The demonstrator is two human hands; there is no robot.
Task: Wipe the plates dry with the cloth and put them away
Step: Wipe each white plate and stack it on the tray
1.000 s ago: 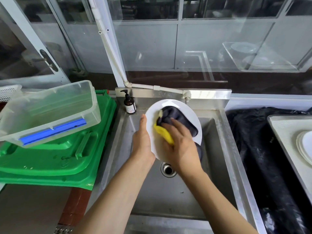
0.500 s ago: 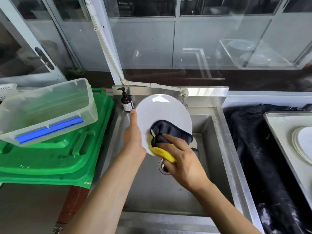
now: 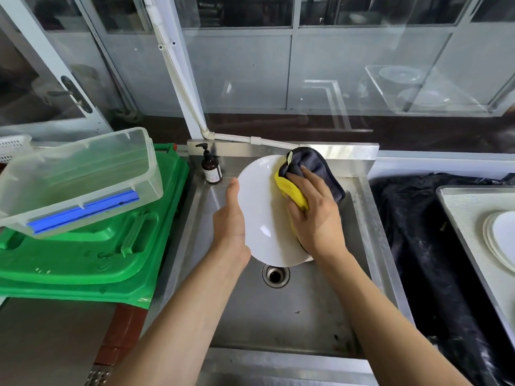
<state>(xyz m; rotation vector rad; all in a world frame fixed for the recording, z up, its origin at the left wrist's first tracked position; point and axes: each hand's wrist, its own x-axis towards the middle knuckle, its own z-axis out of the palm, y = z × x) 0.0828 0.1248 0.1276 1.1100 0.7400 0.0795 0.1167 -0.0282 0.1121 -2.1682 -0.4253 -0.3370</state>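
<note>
Plate (image 3: pixel 263 213), white, held tilted over steel sink (image 3: pixel 278 316) at frame centre. Far left: clear tub (image 3: pixel 80 174) tilted on green lid (image 3: pixel 92 252). Brown pump bottle (image 3: pixel 211 167) at sink's upper left corner. Left hand (image 3: pixel 230 221) gripping plate's left rim, thumb on the face, fingers hidden behind. Right hand (image 3: pixel 315 215) pressing grey-and-yellow cloth (image 3: pixel 306 176) against plate's upper right, fingers curled over cloth. Drain (image 3: pixel 275 275) just below plate. Far right: stacked plates (image 3: pixel 498 240) on tray (image 3: pixel 462 207), cut by frame edge.

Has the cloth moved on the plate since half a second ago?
Yes. The cloth has gone from the plate's lower edge near the drain up to its top right, by the sink's back wall.
</note>
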